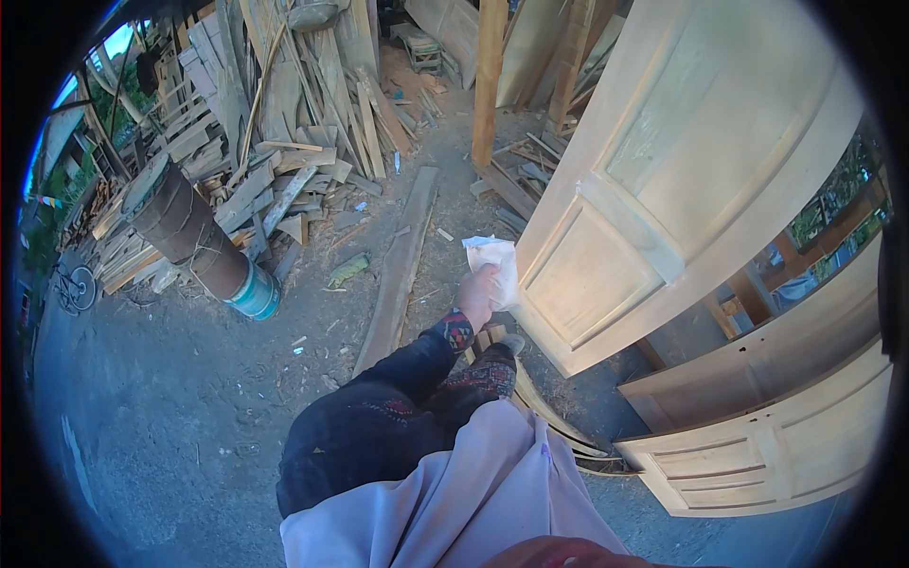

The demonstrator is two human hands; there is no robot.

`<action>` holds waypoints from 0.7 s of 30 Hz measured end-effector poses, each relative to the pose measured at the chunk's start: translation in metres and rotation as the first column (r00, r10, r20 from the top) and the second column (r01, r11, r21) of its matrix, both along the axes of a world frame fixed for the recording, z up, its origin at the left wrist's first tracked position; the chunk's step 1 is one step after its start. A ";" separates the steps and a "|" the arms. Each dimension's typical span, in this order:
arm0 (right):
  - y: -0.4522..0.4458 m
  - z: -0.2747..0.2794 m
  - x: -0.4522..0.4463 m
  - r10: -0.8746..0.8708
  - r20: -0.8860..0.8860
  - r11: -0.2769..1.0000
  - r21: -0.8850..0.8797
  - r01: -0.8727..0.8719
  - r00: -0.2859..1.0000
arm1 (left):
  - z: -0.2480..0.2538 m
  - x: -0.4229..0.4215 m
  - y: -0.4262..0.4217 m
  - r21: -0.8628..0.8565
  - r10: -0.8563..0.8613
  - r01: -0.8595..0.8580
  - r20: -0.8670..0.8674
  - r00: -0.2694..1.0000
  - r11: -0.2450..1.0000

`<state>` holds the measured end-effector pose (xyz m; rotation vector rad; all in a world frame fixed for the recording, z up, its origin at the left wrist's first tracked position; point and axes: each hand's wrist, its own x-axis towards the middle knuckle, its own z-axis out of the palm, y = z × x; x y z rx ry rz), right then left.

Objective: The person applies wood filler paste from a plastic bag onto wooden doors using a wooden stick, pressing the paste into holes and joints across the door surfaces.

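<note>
My left hand [478, 292] is closed around a folded whitish sheet [494, 259] that looks like paper. Its grain or coating cannot be made out. The sheet is at the left edge of a pale wooden panel door [595, 275], near the door's lower panel; whether it touches the wood is unclear. This door leans upright at a tilt, with raised mouldings around its panels. A dark sleeve with a patterned cuff covers my left arm. My right hand is out of view.
Two more wooden panels [757, 464] stand at the lower right. A wooden post [489, 85] rises behind the door. Scrap boards [284, 180] are heaped at the back left, beside a rusty drum [194, 232]. A long plank [402, 265] lies on the dirt ground.
</note>
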<state>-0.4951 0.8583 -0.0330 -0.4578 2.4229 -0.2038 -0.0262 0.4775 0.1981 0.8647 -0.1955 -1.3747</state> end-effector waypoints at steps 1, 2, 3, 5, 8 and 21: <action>0.002 0.000 0.000 -0.001 0.002 1.000 -0.002 0.001 1.000 | 0.001 0.000 0.001 -0.003 0.012 -0.012 0.000 1.000 1.000; 0.003 -0.001 0.001 0.001 0.001 1.000 -0.004 -0.001 1.000 | 0.003 0.000 0.002 -0.004 0.024 -0.024 -0.002 1.000 1.000; 0.004 -0.001 0.000 0.001 0.003 1.000 -0.004 -0.001 1.000 | 0.003 -0.001 0.003 -0.003 0.037 -0.037 -0.003 0.999 0.999; 0.009 -0.001 0.000 0.004 0.005 1.000 -0.006 -0.004 1.000 | -0.003 0.000 0.003 -0.027 0.020 -0.021 -0.017 1.000 0.999; 0.014 -0.002 0.000 0.005 0.009 1.000 -0.007 -0.005 1.000 | 0.000 0.000 0.010 -0.039 0.005 -0.005 -0.022 1.000 0.999; 0.039 -0.004 0.003 -0.037 0.021 0.999 -0.031 0.038 0.999 | 0.006 0.005 0.019 -0.029 -0.055 0.054 -0.011 0.998 0.998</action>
